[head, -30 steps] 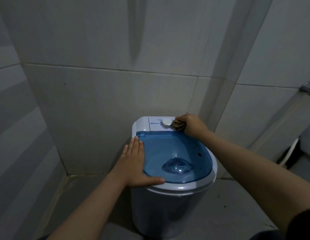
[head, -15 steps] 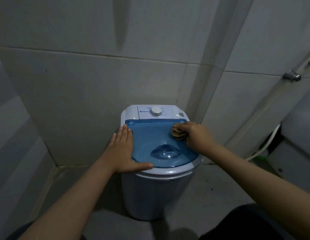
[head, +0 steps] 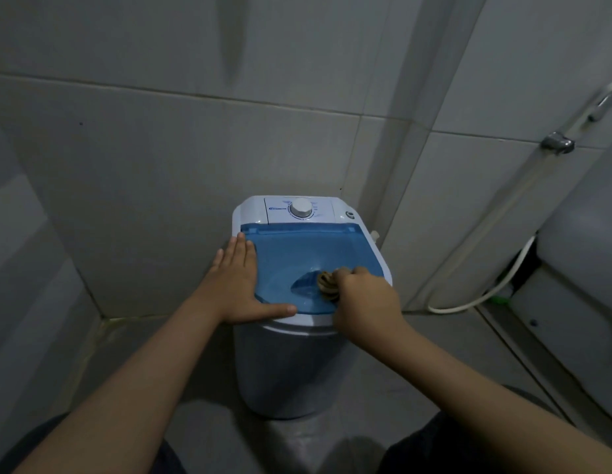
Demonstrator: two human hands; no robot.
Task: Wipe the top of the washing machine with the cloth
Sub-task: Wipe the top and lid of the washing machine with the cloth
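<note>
A small white washing machine (head: 284, 364) stands in a tiled corner, with a translucent blue lid (head: 297, 254) and a white dial (head: 301, 209) on its rear panel. My right hand (head: 366, 299) is closed around a bunched brownish cloth (head: 327, 285), pressing it on the lid's near right part beside the moulded handle recess. My left hand (head: 238, 285) lies flat with fingers spread on the lid's left edge, thumb along the front rim.
Tiled walls (head: 161, 165) close in behind and to the left. A white hose (head: 475, 295) and a metal pipe clip (head: 558, 143) sit at the right, next to a large white appliance (head: 585, 268). Grey floor (head: 400, 354) surrounds the machine.
My right hand has dragged the cloth from the dial at the back, across the lid, to its near right part. The left hand stays flat on the left edge. The camera has tilted down.
</note>
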